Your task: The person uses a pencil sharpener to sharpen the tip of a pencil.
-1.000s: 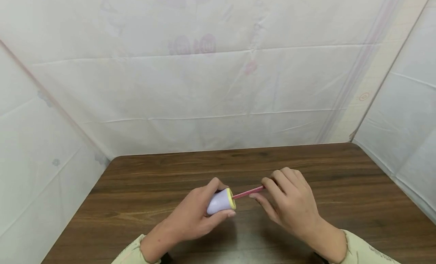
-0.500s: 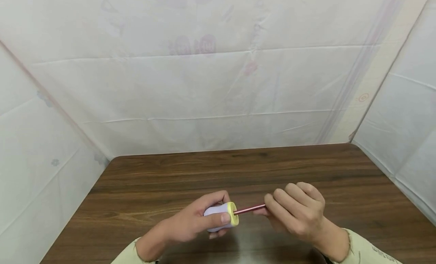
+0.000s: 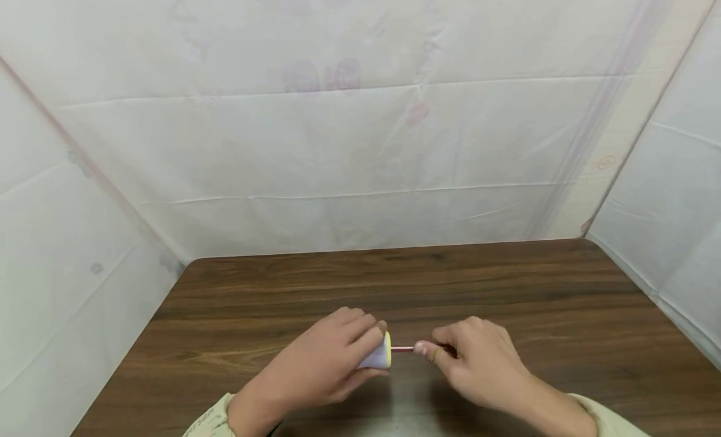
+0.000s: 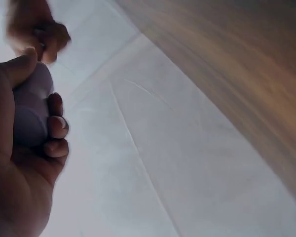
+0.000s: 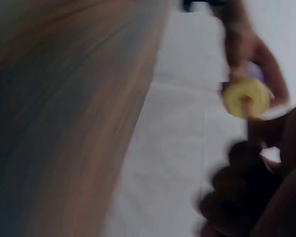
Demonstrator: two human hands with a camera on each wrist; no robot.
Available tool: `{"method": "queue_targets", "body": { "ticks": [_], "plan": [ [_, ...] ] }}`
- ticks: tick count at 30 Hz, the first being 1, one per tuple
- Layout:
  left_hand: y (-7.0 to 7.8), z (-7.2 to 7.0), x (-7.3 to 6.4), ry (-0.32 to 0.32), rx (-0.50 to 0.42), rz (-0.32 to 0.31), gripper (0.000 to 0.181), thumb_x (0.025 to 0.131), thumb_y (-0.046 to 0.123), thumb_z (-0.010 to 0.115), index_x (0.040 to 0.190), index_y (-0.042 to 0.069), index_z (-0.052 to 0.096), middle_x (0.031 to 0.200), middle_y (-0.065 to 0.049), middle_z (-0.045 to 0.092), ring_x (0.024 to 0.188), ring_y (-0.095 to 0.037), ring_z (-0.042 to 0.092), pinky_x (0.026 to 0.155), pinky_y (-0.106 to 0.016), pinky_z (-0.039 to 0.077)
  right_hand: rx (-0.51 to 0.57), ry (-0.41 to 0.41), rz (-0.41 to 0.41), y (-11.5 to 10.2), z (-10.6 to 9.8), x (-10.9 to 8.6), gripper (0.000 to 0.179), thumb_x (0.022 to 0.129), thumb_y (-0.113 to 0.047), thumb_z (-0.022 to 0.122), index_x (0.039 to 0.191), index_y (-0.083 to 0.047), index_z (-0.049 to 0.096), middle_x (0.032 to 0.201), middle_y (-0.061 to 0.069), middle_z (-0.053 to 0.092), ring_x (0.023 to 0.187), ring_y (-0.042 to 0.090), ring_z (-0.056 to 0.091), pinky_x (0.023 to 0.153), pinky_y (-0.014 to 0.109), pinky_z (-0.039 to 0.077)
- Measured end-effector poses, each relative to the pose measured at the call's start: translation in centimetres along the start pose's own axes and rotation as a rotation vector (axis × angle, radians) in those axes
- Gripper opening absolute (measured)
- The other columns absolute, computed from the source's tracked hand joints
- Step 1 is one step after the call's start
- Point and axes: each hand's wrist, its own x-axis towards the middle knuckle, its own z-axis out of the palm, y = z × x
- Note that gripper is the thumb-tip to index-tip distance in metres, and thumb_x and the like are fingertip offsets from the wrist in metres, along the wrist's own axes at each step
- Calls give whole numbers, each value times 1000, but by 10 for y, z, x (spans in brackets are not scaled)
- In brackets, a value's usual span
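Your left hand [image 3: 323, 360] wraps its fingers round the waisted lilac barrel [image 3: 376, 360] with its yellow end, while just right of that barrel your right hand [image 3: 484, 362], nearer the slim, glossy red stick [image 3: 402, 349], pinches it in line with the barrel.

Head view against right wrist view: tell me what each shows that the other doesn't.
Only the head view shows the pale sleeves and the faint pink and purple prints on the white sheet.

Only the right wrist view, though blurred, shows the round yellow end of the purple holder face-on, with its hole.

Both show the left hand gripping the holder, the right hand on the thin stick that meets the yellow end, the brown table and the sheet.
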Motion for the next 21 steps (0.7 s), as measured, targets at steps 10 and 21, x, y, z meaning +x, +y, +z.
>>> {"method": "queue_targets", "body": {
  "ticks": [10, 21],
  "plan": [
    [-4, 6, 0, 20, -53, -76, 43, 96, 38, 81, 123, 11, 60, 104, 6, 63, 89, -9, 58, 82, -24, 53, -99, 80, -44, 5, -3, 4, 35, 102, -50, 70, 74, -31, 58, 63, -23, 39, 56, -7, 33, 46, 17, 28],
    [-2, 1, -3, -6, -806, -423, 25, 104, 31, 72, 114, 20, 52, 89, 9, 66, 66, -1, 58, 53, -21, 51, -516, 787, -916, 5, -15, 39, 29, 109, -17, 63, 87, -2, 75, 74, 7, 63, 62, 21, 51, 54, 31, 40]
  ]
}}
